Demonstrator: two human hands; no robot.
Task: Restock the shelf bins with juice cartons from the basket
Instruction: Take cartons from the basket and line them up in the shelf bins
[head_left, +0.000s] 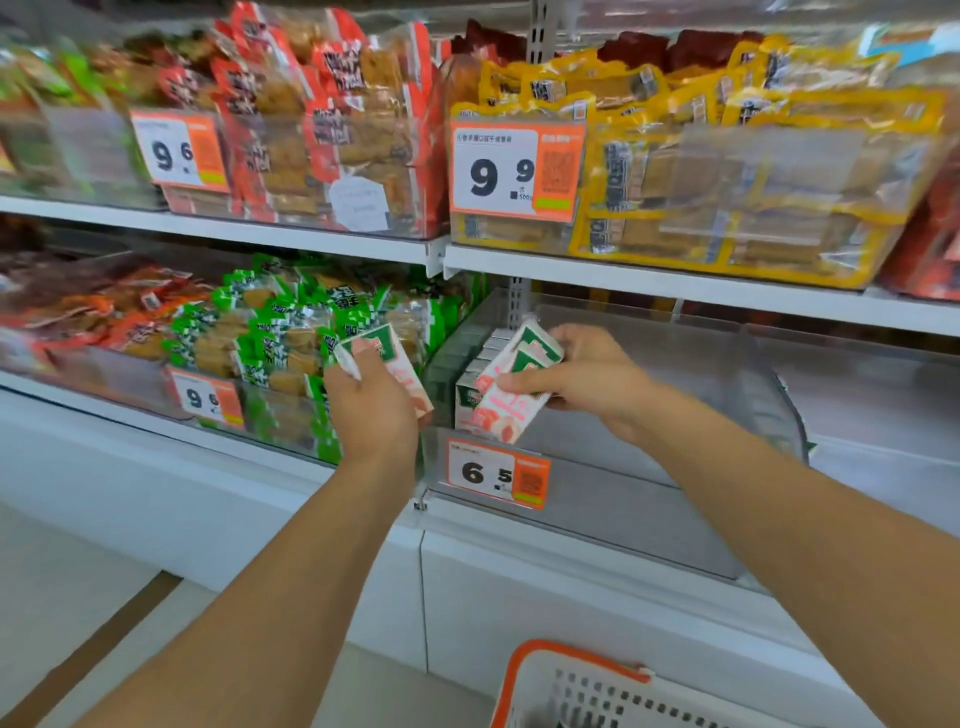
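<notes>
Cartons (470, 387): few stocked at bin (675, 467) left end, rest bare. Right hand (587, 379) grips 1 carton (511, 387) over bin; left hand (371, 408) holds another (400, 364). Basket (524, 670) contents unseen.

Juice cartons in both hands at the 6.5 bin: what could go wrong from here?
1. The right hand holds its carton tilted over the row of cartons already in the clear bin; set down at that angle, it may tip or knock them.
2. The left hand holds its carton in front of the green snack packs, so it could land in the wrong bin.
</notes>
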